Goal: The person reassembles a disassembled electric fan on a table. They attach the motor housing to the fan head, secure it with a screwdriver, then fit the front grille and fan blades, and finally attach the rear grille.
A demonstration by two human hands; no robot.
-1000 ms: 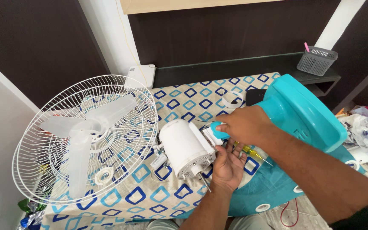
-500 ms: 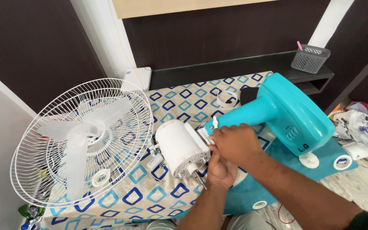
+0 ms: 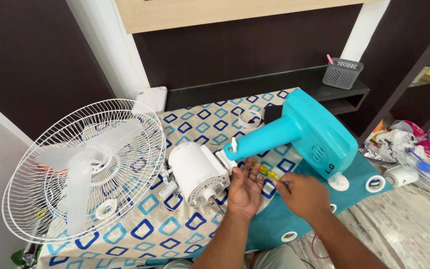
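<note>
Dark wall panels [image 3: 36,55], white pillar [image 3: 362,30], black shelf [image 3: 255,87], marble floor [image 3: 414,219].

The fan motor [image 3: 198,173] lies on the tabletop [image 3: 140,230] at the centre. The fan guard [image 3: 83,167] with its blade [image 3: 83,162] stands at nine o'clock of the motor. The fan stand [image 3: 302,134] stretches from the motor toward two o'clock. The left hand [image 3: 245,189] sits just beside the motor at four o'clock, the screwdriver [image 3: 266,173] lying across its fingers, the right hand [image 3: 304,196] at three o'clock of it. The mesh basket [image 3: 343,73] sits on the shelf [image 3: 274,84] behind, at one o'clock.
</note>
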